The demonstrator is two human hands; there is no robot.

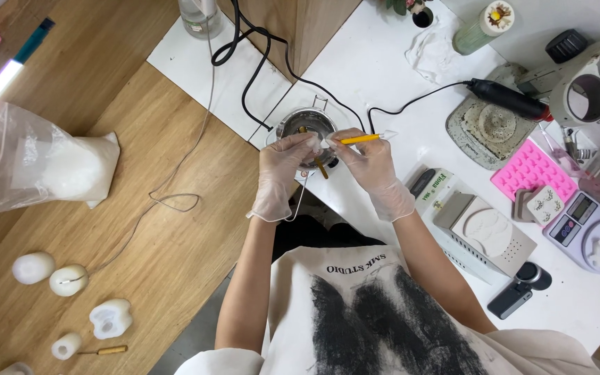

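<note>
While the left hand (280,173) pinches a small white piece (319,142) over the metal pot (307,125), the right hand (376,170) grips a yellow tool (359,139), trimming it.

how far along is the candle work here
Done, it seems: four white candles lie finished on the wooden table. In hand: left hand and right hand, with a yellow tool, work a small white piece over the metal pot. Left: the bag of white wax remains full.

Left hand (280,173) and right hand (373,170), gloved, hold a yellow tool (361,139) over a metal pot (308,128)
</note>
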